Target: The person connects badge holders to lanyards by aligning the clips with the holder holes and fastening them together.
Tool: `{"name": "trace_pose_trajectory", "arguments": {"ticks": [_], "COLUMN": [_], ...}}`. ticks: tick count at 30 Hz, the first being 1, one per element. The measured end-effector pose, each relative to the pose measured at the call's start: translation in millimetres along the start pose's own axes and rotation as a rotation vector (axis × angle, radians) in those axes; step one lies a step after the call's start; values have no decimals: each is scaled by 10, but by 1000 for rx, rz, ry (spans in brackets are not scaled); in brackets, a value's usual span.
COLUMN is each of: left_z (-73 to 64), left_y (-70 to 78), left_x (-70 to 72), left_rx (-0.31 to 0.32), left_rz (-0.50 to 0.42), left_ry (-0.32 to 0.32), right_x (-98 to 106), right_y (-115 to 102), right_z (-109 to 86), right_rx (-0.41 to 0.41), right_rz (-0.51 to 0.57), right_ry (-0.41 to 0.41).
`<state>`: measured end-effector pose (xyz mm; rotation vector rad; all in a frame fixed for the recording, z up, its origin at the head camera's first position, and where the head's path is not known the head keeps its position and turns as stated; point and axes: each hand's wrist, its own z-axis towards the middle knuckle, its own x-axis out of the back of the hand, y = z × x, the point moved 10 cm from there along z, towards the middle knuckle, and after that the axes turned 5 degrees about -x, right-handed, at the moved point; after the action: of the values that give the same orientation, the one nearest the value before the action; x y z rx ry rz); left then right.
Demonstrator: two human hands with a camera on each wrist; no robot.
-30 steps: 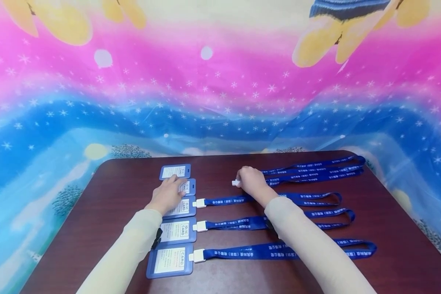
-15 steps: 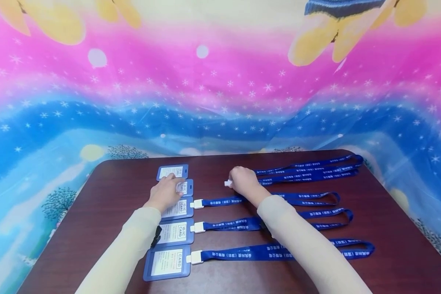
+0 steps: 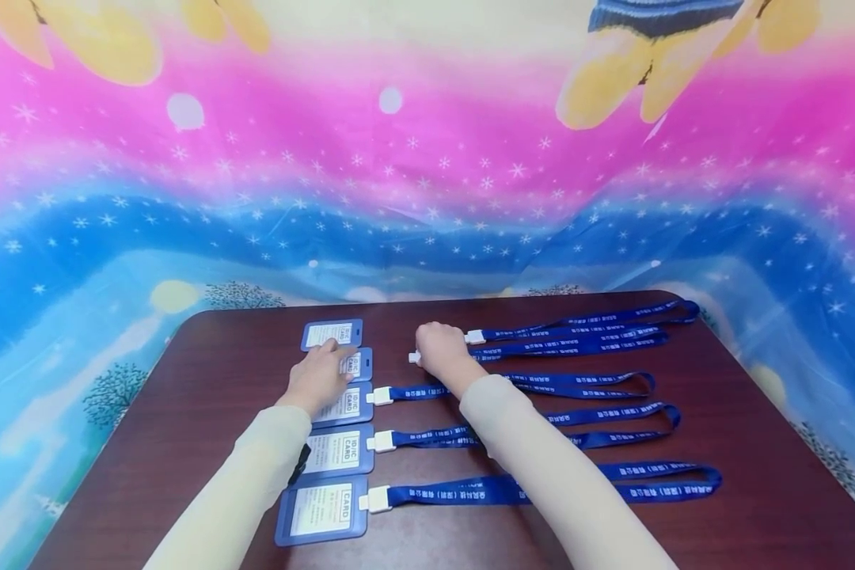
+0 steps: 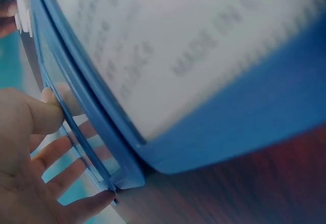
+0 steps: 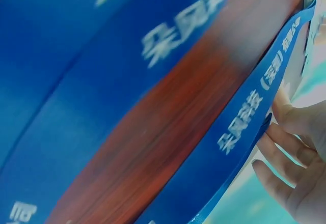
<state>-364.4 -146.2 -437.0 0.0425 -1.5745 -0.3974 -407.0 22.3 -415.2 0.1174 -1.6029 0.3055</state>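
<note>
My left hand [image 3: 321, 374] lies over the fourth card holder from the front [image 3: 359, 364], a blue-framed ID badge holder. Its thumb and fingertips hold opposite edges; in the left wrist view the fingers [image 4: 53, 155] look spread along the clear side. My right hand [image 3: 445, 348] grips a blue lanyard near its white clip [image 3: 414, 358], which points left, apart from that holder. The lanyard's strap [image 3: 563, 347] trails to the right. In the right wrist view a blue strap [image 5: 237, 127] runs up to the fingers.
Three front card holders [image 3: 322, 509] join lanyards [image 3: 449, 491] through white clips. At the back lies a separate card holder [image 3: 331, 334], and farther right another lanyard [image 3: 591, 318] with its clip [image 3: 474, 336]. Everything rests on a dark red table [image 3: 221, 380] before a printed backdrop [image 3: 427, 158].
My right hand has slid left, drawing its lanyard toward the card holders. The back lanyard's white clip has come into view behind it. My left hand has stayed at its card holder.
</note>
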Motion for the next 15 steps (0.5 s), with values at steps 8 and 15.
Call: {"name": "trace_pose_trajectory", "arguments": {"ticks": [8, 15], "left_z": [0, -18], "left_y": [-14, 9], "left_x": [5, 24], "left_rx": [-2, -3], "left_rz": [20, 18], "left_ry": [0, -12], "right_x": [-42, -83], "right_y": [-155, -347], "right_z": [61, 54], "right_rx": [-15, -1], "right_rz": [-2, -60], "right_ry": [-12, 3]}}
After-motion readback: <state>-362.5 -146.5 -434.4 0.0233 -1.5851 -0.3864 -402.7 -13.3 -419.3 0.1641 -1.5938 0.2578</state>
